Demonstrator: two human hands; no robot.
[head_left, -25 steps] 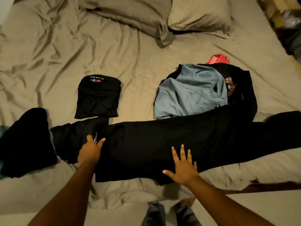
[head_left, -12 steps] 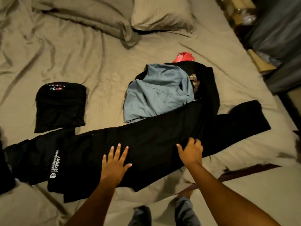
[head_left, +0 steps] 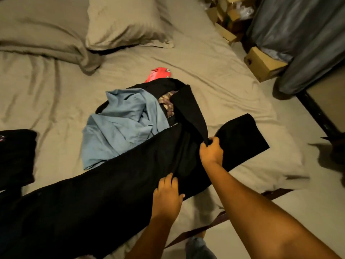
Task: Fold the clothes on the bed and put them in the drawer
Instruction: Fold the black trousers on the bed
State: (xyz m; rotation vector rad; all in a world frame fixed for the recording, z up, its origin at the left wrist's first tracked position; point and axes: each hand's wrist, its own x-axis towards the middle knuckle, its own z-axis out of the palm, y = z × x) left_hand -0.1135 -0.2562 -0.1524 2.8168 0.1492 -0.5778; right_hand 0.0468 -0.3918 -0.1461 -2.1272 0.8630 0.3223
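At 3 o'clock on the grey-sheeted bed (head_left: 56,90), our right hand (head_left: 211,152) grip pinches long black cloth trousers (head_left: 112,202); left hand (head_left: 168,195) grip: can't tell. Yanking may drag the crumpled light-blue shirt (head_left: 119,131) w/ it.

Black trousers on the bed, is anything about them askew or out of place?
Yes. The black trousers lie slantwise, overlapping the unfolded pile's light blue garment. A black strip from that pile trails onto them; the right hand grips its end.

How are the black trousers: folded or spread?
Spread, full length across the bed: left hand holds black trousers, right hand pinches black flap.
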